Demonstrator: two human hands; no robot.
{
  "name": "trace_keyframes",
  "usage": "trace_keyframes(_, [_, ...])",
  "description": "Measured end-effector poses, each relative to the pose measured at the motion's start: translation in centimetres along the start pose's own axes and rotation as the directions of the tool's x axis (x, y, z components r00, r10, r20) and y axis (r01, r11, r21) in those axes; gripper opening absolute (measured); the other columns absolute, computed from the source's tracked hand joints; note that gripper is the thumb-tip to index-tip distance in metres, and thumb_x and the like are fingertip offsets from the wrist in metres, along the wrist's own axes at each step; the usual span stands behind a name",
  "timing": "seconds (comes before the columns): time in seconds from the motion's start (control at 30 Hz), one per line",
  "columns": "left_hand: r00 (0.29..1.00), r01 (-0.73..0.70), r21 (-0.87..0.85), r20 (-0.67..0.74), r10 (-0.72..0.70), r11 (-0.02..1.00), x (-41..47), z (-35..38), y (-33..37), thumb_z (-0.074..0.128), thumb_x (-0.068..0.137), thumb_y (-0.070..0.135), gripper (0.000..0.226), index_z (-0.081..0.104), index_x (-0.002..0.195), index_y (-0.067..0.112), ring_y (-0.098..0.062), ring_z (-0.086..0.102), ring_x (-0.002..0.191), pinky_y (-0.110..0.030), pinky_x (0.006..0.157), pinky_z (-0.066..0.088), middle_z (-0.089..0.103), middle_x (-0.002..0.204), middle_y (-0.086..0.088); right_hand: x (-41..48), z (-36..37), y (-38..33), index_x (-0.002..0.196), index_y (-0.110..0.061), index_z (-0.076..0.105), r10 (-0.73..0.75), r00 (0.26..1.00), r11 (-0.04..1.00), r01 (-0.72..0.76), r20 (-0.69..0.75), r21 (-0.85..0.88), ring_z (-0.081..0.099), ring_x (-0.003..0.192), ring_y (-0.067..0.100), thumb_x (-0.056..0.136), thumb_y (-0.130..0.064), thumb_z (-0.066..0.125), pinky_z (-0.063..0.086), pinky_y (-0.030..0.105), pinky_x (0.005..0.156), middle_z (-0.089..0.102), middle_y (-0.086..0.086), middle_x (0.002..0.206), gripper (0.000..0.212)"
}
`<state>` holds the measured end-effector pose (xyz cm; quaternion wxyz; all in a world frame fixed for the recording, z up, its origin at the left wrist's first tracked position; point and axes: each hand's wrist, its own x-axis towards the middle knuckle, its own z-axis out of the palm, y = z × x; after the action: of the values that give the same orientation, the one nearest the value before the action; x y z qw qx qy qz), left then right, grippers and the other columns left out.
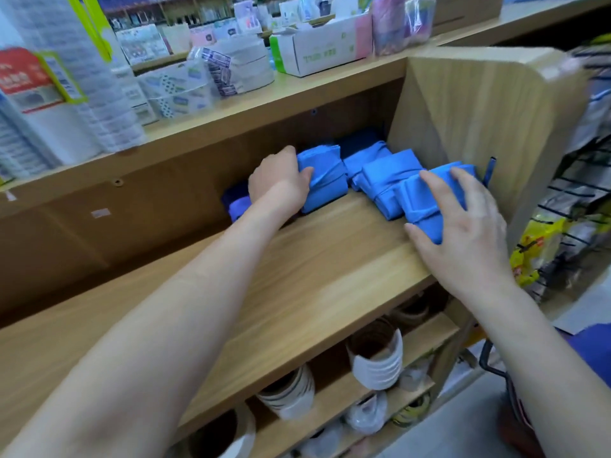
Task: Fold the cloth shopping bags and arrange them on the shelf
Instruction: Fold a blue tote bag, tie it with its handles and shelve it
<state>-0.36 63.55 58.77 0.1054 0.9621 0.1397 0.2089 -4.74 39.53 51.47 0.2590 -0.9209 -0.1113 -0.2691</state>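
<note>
On the wooden shelf (330, 259) folded blue cloth bags stand in a row at the back, the left hand (279, 185) curled round the end of the leftmost bag (325, 183) — the right hand (463, 226), fingers straight and spread, presses the rightmost bag (429, 198) near the side panel (463, 110).

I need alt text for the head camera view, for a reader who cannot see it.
A person's hands arrange folded blue cloth bags in a row on a wooden shelf: the left hand grips the left bag, the right hand rests on the right bag.
</note>
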Motion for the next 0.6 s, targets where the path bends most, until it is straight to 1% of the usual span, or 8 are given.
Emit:
trace_keyframes(0.1, [0.999,0.041,0.007,-0.008,-0.041,0.999,0.7,0.9,-0.5,0.051,0.098,0.044,0.030,0.047,0.079,0.021,-0.027,0.054,0.083,-0.039,0.073,0.038,0.053,0.077,0.001,-0.2,0.7,0.5,0.144,-0.024,0.044,-0.043,0.998,0.999,0.044,-0.047,0.024,0.036,0.134,0.039,0.085,-0.035,0.069,0.037,0.058,0.102,0.037,0.015,0.149,0.065])
trace_keyframes(0.17, [0.999,0.045,0.036,-0.017,-0.044,0.998,1.0,1.1,-0.8,0.050,0.098,0.046,0.038,0.040,0.070,0.022,-0.026,0.055,0.081,-0.036,0.066,0.036,0.047,0.070,0.003,-0.3,1.0,0.5,0.141,-0.028,0.046,-0.020,0.997,1.000,0.021,-0.078,0.011,0.038,0.132,0.036,0.082,-0.039,0.070,0.037,0.058,0.099,0.039,0.012,0.146,0.064])
trace_keyframes(0.23, [0.999,0.048,0.042,-0.018,-0.047,0.998,1.1,1.2,-1.0,0.051,0.098,0.046,0.039,0.038,0.069,0.022,-0.027,0.056,0.082,-0.034,0.063,0.034,0.044,0.069,0.005,-0.3,1.1,0.3,0.137,-0.030,0.050,0.012,0.995,1.000,-0.012,-0.101,0.006,0.039,0.131,0.033,0.080,-0.040,0.073,0.035,0.057,0.098,0.041,0.010,0.143,0.063])
trace_keyframes(0.3, [0.998,0.019,0.044,-0.057,-0.017,0.999,0.8,1.3,-1.0,0.051,0.098,0.046,0.033,0.046,0.080,0.018,-0.030,0.059,0.087,-0.035,0.064,0.034,0.049,0.073,0.002,-0.3,1.1,0.2,0.133,-0.028,0.053,0.026,0.994,0.999,-0.023,-0.107,0.032,0.040,0.131,0.032,0.078,-0.039,0.076,0.034,0.056,0.098,0.042,0.009,0.142,0.060])
trace_keyframes(0.37, [0.991,-0.059,0.076,-0.117,0.068,0.995,0.0,1.7,-1.1,0.051,0.097,0.046,0.033,0.055,0.111,0.016,-0.035,0.056,0.099,-0.041,0.073,0.038,0.059,0.094,-0.007,-0.3,1.0,0.4,0.131,-0.028,0.054,0.032,0.994,0.998,-0.026,-0.102,0.054,0.039,0.131,0.031,0.078,-0.039,0.075,0.033,0.056,0.100,0.041,0.008,0.143,0.059])
trace_keyframes(0.43, [0.972,-0.200,0.130,-0.097,0.213,0.971,-1.1,2.3,-1.3,0.057,0.092,0.044,0.051,0.044,0.138,0.025,-0.035,0.046,0.117,-0.047,0.090,0.038,0.053,0.125,-0.011,-0.5,0.8,0.6,0.132,-0.029,0.051,0.054,0.995,0.996,-0.047,-0.085,0.073,0.036,0.135,0.032,0.079,-0.040,0.073,0.033,0.057,0.101,0.036,0.009,0.147,0.059])
trace_keyframes(0.5, [0.938,-0.340,0.205,0.002,0.347,0.918,-1.8,2.7,-1.5,0.061,0.088,0.042,0.062,0.036,0.145,0.034,-0.033,0.034,0.130,-0.048,0.102,0.032,0.038,0.146,-0.011,-0.6,0.5,0.6,0.133,-0.030,0.048,0.086,0.995,0.993,-0.081,-0.045,0.091,0.034,0.137,0.034,0.079,-0.039,0.071,0.034,0.059,0.100,0.031,0.011,0.151,0.060])
trace_keyframes(0.6, [0.929,-0.369,0.248,0.111,0.352,0.896,-2.1,3.1,-1.5,0.058,0.092,0.038,0.056,0.039,0.144,0.035,-0.033,0.027,0.136,-0.046,0.111,0.025,0.027,0.156,-0.011,-0.7,-0.3,0.6,0.129,-0.036,0.047,0.118,0.993,0.992,-0.117,-0.005,0.039,0.038,0.131,0.034,0.073,-0.038,0.071,0.036,0.056,0.095,0.035,0.008,0.149,0.061])
